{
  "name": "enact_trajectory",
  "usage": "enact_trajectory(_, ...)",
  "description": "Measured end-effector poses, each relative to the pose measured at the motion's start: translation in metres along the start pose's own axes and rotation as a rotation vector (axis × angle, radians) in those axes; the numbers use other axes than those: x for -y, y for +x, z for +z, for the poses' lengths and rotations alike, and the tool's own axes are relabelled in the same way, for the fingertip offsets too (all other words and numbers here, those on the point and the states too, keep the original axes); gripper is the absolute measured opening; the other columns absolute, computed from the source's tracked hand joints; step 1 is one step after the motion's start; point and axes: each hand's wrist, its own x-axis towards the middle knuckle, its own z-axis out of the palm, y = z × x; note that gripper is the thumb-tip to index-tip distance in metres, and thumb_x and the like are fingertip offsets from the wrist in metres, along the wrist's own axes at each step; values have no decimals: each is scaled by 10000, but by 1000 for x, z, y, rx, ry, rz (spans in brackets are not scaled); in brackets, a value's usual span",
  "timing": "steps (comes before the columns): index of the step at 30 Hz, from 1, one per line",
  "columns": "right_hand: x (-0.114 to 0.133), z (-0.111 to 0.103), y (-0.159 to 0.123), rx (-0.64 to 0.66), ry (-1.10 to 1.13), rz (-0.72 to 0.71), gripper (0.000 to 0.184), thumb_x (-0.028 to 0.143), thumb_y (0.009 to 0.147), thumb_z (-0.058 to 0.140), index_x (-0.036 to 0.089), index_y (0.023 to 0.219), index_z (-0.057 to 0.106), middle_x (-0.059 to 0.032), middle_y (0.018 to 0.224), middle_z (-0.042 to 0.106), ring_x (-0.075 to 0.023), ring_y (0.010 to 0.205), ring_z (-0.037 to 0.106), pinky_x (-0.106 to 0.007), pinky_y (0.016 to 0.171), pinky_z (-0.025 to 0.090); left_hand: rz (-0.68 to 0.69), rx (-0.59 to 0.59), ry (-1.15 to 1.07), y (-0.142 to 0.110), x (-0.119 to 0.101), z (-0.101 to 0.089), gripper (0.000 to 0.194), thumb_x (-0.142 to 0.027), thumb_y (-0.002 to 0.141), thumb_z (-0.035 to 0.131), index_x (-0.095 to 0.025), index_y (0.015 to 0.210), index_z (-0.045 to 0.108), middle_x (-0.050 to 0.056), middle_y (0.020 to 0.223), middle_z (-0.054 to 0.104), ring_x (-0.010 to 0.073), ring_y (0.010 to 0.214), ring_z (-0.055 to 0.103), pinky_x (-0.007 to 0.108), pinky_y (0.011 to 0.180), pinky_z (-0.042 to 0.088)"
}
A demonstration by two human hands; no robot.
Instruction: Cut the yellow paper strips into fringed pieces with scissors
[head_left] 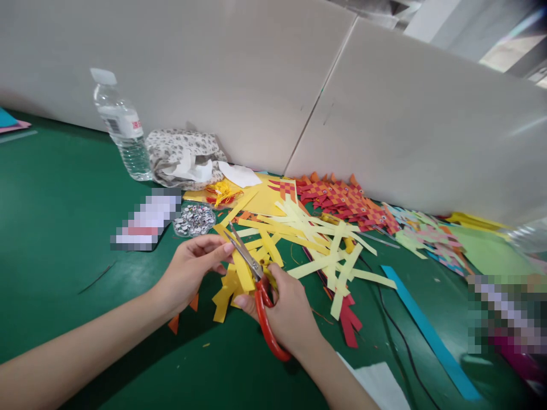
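Note:
My left hand (191, 269) pinches a yellow paper strip (243, 272) near its upper end. In my right hand (293, 310) is a pair of scissors (265, 324) with red handles, its blades pointing up and left across the strip, close to my left fingertips. The blade tips look slightly apart. Below and behind the hands lie more yellow paper pieces (220, 299), and pale yellow paper strips (316, 266) are heaped to the right. Whether my right hand also touches paper is hard to make out.
A water bottle (123, 134) and a patterned cloth pouch (183, 151) stand by the partition (213, 74). Nearby are a bag of googly eyes (194, 220), woven red-orange paper pieces (342, 199), a blue strip (429, 333) and a dark cable (397, 333) on the green table (55, 228).

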Motion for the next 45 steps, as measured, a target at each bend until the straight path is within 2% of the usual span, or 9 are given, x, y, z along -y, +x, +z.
enact_trajectory(5, -1, 1, 0, -28, 14, -47, 461, 464, 615, 700, 229, 627, 303, 76, 558, 391, -90, 490, 324, -211, 457, 260, -15, 18, -6, 1, 1, 0, 134, -289, 634, 807, -196, 663, 714, -38, 623, 670, 45, 487, 532, 133, 480, 490)
enact_trajectory(13, -3, 0, 0, -11, 85, -44, 464, 434, 616, 714, 226, 605, 299, 81, 543, 384, -87, 494, 305, -205, 455, 255, -11, 56, -17, 2, 3, -3, 106, -272, 665, 789, -198, 678, 714, -40, 645, 670, 44, 496, 537, 132, 473, 490)
enact_trajectory(20, -3, 1, -1, -47, 110, -65, 462, 428, 609, 717, 222, 589, 304, 84, 527, 367, -81, 485, 291, -202, 450, 255, -18, 82, -36, 2, -2, -2, 106, -256, 656, 795, -189, 663, 714, -38, 644, 665, 35, 470, 519, 130, 459, 484)
enact_trajectory(29, -4, 2, 0, -50, 178, -55, 464, 425, 605, 724, 218, 572, 310, 88, 513, 359, -74, 478, 273, -190, 429, 262, -4, 104, -24, 4, 0, -5, 99, -248, 671, 783, -186, 651, 709, -28, 617, 650, 58, 516, 551, 132, 460, 477)
enact_trajectory(35, -6, 3, 0, -50, 116, -74, 436, 432, 614, 721, 218, 600, 341, 80, 542, 420, -81, 495, 341, -196, 461, 290, -13, 135, 37, 5, 0, -5, 92, -259, 678, 770, -189, 661, 713, -45, 572, 620, 43, 470, 504, 135, 465, 461)
enact_trajectory(45, -3, 1, 0, -81, 139, -83, 477, 431, 613, 720, 224, 575, 292, 79, 518, 387, -79, 478, 304, -202, 449, 288, -47, 129, 50, 2, -2, -1, 129, -279, 644, 785, -182, 622, 702, -35, 524, 606, 64, 458, 514, 155, 443, 445)
